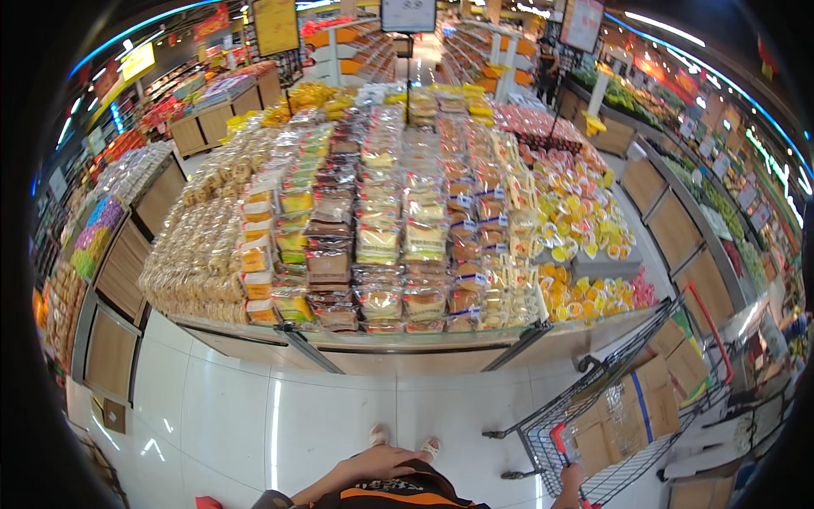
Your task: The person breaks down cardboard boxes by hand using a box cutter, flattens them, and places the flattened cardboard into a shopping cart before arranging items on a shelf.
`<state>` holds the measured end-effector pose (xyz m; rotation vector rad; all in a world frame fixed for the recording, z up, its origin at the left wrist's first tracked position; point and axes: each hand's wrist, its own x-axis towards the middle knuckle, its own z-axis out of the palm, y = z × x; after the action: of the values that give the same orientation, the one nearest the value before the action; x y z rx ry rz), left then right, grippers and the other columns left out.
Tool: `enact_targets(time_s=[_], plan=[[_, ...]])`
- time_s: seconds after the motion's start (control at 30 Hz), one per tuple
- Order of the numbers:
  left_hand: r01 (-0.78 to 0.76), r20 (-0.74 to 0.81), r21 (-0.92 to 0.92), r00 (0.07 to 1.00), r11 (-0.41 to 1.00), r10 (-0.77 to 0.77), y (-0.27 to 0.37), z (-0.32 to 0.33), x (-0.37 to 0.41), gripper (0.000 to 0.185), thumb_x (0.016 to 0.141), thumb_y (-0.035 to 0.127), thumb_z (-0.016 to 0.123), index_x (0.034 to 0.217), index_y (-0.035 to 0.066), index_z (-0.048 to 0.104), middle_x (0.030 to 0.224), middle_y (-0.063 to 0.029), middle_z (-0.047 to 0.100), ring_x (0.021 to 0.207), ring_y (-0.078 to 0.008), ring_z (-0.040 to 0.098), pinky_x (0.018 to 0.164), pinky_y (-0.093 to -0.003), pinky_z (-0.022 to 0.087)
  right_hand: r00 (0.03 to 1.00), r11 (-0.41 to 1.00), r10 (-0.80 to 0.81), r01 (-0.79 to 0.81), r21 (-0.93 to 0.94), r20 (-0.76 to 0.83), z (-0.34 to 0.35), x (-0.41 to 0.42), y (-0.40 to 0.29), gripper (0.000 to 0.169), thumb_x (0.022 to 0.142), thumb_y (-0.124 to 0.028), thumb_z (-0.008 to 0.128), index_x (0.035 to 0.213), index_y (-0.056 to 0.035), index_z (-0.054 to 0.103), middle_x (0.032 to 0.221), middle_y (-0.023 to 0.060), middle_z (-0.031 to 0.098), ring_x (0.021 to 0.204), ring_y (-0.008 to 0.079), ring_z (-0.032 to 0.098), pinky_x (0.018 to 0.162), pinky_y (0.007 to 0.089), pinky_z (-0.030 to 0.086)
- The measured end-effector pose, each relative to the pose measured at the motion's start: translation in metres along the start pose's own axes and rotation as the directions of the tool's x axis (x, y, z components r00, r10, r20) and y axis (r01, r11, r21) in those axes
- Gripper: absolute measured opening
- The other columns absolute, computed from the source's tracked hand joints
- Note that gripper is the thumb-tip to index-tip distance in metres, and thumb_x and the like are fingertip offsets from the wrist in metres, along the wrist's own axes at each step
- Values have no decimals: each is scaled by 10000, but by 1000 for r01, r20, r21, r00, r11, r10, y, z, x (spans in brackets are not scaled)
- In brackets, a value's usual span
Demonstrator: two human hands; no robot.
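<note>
My left hand lies flat across the front of my dark garment with an orange stripe, and nothing shows in it. At the lower right my right hand is closed around the handle of a wire shopping cart, between its red end pieces. Cardboard boxes, one with a blue band, fill the shopping cart. In front of me stands a broad display stand with a glass rim. Rows of packaged baked goods and small yellow and orange cups cover it.
White floor tiles lie between my feet and the stand. Wood-panelled display counters flank it at left and right. A second red handle shows beyond the boxes. A person stands far back; sign boards hang above.
</note>
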<state>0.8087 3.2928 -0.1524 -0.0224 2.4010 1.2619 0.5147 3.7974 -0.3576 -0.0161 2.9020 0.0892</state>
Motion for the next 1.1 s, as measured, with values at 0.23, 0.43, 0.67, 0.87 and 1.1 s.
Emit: enact_targets(time_s=[0.23,0.43,0.67,0.87,1.1], plan=[[187,-455,113,883,976,-116,-8,6,-91,472,934,343,508,1337,100,463,1265,-192,550,1118,-367,543,956,-395,436,989,999,21,-27,37,148,-2,-41,-85,386,869,-386,567,1017,-40,655,999,185,659,965,367,633,795,472,510],[168,-470,-80,863,982,-186,-37,60,-183,488,905,262,571,1339,68,462,1298,-225,510,1184,-405,478,1000,-424,394,994,984,-52,34,176,99,-22,-133,-173,424,834,-351,605,1130,-52,552,1024,190,647,968,364,631,833,493,481],[270,-407,-118,865,956,-295,-84,115,-311,483,918,300,551,1336,71,475,1289,-223,521,1193,-386,481,1005,-422,392,985,983,-140,126,137,99,17,-233,-189,548,828,-222,587,1298,-45,368,1111,226,615,1042,390,600,895,501,450],[312,-361,-104,873,944,-328,-103,142,-367,494,917,311,553,1339,68,472,1293,-214,522,1199,-375,482,1007,-418,393,936,958,-264,227,172,234,16,-283,-272,594,819,-149,538,1344,-17,293,1068,258,627,1003,403,620,881,477,474],[295,-399,-131,858,947,-322,-64,147,-333,507,918,334,553,1348,81,466,1334,-199,493,1229,-355,467,1029,-404,380,812,845,-505,394,361,294,34,-336,-366,613,817,-189,510,1350,12,283,1074,282,611,988,439,607,866,508,466]])
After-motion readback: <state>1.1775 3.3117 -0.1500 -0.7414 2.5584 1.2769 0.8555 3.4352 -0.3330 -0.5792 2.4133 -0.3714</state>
